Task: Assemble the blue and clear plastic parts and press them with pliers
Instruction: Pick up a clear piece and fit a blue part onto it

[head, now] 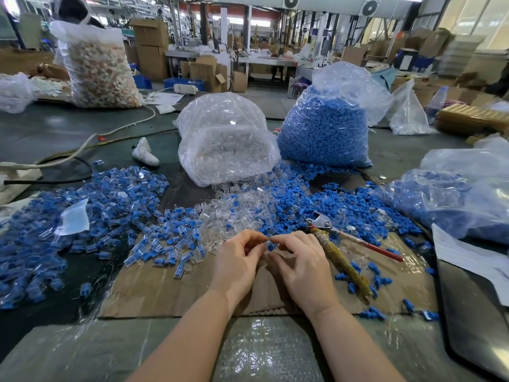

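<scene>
1. Nearest the camera: bubble wrap (248, 351) over the front table edge, two bare forearms reaching forward across it.
2. Beyond that, flat cardboard (165, 288) under both hands.
3. Left hand (237, 263) and right hand (300, 266) close together above the cardboard, fingertips meeting at the centre.
4. Between the fingertips: a small blue part (271, 246) and a small clear part (264, 242), touching or nearly so; exact fit too small to tell.
5. Left fingers curled, pinching the clear part; right thumb and forefinger pinching the blue part, other right fingers loosely bent.
6. Pliers (340, 252) lying on the cardboard just right of the right hand, metal jaws pointing away, one handle wrapped in yellowish tape, the other red; not touched.
7. Loose blue pieces (344, 199) spread right of centre, loose clear pieces (237, 205) in the middle, joined blue-and-clear pieces (82, 216) heaped to the left.
8. Behind the heaps: clear bag (225, 139) of clear pieces, lying open towards the hands, beside an upright blue bag (325, 130) of blue pieces.
9. Third bag (462, 194) of blue pieces at the right edge, white sheet (473, 257) just in front of it.
10. Open room: bare cardboard left of and below the hands; heaps crowd the far side and both flanks.
</scene>
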The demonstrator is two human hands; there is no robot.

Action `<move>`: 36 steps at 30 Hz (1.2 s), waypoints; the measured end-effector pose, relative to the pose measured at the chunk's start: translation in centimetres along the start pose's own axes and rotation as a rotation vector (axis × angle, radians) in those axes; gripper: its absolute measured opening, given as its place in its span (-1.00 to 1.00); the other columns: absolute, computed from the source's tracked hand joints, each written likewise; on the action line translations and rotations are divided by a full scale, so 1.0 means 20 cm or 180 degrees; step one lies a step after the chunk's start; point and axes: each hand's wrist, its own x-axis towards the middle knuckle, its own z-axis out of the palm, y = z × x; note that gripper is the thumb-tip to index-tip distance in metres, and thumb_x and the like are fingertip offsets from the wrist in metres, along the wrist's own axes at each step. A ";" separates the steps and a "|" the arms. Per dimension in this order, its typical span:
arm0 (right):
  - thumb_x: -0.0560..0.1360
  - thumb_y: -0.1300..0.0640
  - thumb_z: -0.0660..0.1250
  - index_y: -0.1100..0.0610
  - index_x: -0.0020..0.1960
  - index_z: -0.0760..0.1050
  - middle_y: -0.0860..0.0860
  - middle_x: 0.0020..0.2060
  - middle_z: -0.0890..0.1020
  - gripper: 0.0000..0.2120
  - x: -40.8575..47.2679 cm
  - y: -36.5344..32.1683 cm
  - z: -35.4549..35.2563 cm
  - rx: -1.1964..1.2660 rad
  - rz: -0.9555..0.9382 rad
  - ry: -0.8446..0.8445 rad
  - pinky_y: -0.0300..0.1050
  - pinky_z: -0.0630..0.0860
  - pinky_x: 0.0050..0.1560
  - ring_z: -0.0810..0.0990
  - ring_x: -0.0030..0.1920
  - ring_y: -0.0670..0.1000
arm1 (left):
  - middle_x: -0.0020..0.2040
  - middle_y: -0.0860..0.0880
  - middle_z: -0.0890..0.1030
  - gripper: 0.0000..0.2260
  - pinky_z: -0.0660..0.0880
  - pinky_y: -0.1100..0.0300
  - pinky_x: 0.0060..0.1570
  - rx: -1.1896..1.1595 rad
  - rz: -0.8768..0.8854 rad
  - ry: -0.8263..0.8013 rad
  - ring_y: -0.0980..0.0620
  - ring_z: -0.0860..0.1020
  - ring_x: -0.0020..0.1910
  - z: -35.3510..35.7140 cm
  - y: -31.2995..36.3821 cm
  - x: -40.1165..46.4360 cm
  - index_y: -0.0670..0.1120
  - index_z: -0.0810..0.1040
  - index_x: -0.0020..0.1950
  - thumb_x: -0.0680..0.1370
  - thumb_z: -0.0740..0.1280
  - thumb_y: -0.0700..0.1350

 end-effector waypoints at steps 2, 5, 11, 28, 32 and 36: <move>0.42 0.14 0.45 0.08 0.01 0.61 -0.05 -0.15 0.56 -0.83 0.00 0.00 0.00 0.0012 -0.0037 0.0016 -0.03 0.44 0.00 0.47 -0.08 0.00 | -0.17 -0.02 0.64 -0.85 0.56 0.28 -0.10 0.0078 0.0021 -0.0022 0.08 0.60 -0.14 0.00 0.00 0.00 -0.04 0.60 -0.09 0.52 0.33 -0.29; 0.42 0.14 0.46 0.09 -0.02 0.62 -0.05 -0.17 0.56 -0.85 0.00 0.00 0.00 0.0021 -0.0066 0.0058 -0.04 0.46 -0.04 0.47 -0.10 0.00 | -0.18 0.00 0.64 -0.87 0.56 0.27 -0.10 0.0193 0.0046 -0.0016 0.08 0.61 -0.15 0.00 0.00 0.00 -0.06 0.61 -0.08 0.51 0.33 -0.27; 0.42 0.13 0.45 0.09 -0.03 0.63 -0.05 -0.17 0.56 -0.86 0.00 0.00 0.00 0.0062 -0.0076 0.0077 -0.02 0.46 -0.05 0.47 -0.10 0.00 | -0.22 0.00 0.64 -0.90 0.56 0.18 -0.09 0.0300 0.0044 0.0042 0.07 0.60 -0.20 0.00 -0.01 0.00 -0.05 0.61 -0.10 0.49 0.38 -0.24; 0.55 -0.13 0.17 0.06 0.39 0.30 0.02 0.29 0.44 -0.52 0.06 0.08 -0.11 -0.1427 0.1186 0.0016 0.05 0.20 0.38 0.38 0.30 0.02 | -0.30 0.07 0.59 -0.86 0.40 0.51 -0.31 0.0216 0.0030 0.0084 0.36 0.52 -0.38 0.00 0.01 0.00 -0.04 0.57 -0.17 0.47 0.39 -0.28; 0.51 -0.33 0.02 0.08 0.53 -0.03 0.14 0.48 0.19 -0.25 0.10 0.19 -0.23 -0.2309 0.2202 -0.0966 0.31 -0.04 0.41 0.12 0.48 0.17 | -0.32 0.11 0.59 -0.85 0.39 0.53 -0.30 0.0273 0.0077 0.0062 0.38 0.51 -0.36 0.00 0.01 0.00 -0.02 0.55 -0.18 0.48 0.38 -0.27; 0.49 -0.38 0.02 0.03 0.54 -0.08 0.10 0.49 0.17 -0.22 0.11 0.23 -0.27 -0.2398 0.2242 -0.1295 0.37 -0.12 0.38 0.08 0.49 0.18 | -0.29 0.08 0.59 -0.87 0.40 0.53 -0.29 0.0298 0.0060 0.0040 0.38 0.51 -0.34 -0.01 0.02 0.00 -0.02 0.55 -0.16 0.48 0.38 -0.26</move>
